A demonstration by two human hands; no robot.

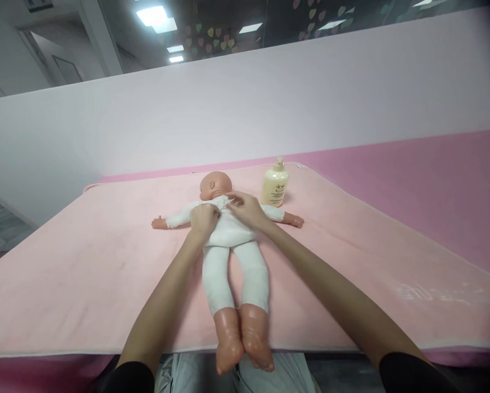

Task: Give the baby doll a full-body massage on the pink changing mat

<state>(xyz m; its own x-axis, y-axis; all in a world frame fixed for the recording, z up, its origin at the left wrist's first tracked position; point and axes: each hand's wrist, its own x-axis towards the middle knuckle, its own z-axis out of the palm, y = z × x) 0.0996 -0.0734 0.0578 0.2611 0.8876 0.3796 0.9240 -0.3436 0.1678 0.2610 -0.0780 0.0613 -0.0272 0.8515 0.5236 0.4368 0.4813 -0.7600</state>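
Note:
A baby doll (233, 232) with a bare head, hands and feet lies stretched out on a pink towel (105, 273). Its head is turned to the left, its arms spread sideways, and it seems to rest on its front. White cloth covers its body and limbs. My left hand (204, 218) is closed against the left of the upper body, its fingertips at the bunched cloth below the neck. From the right, my right hand (247, 209) reaches the same spot, thumb and fingers pinched at the cloth. My fingers partly hide what they grip.
A pale yellow pump bottle (275, 184) stands upright just beyond the doll's right-side arm. Behind the towel rises a white wall panel (269, 103). The doll's feet (245, 338) reach past the towel's front edge, above my legs (236, 376).

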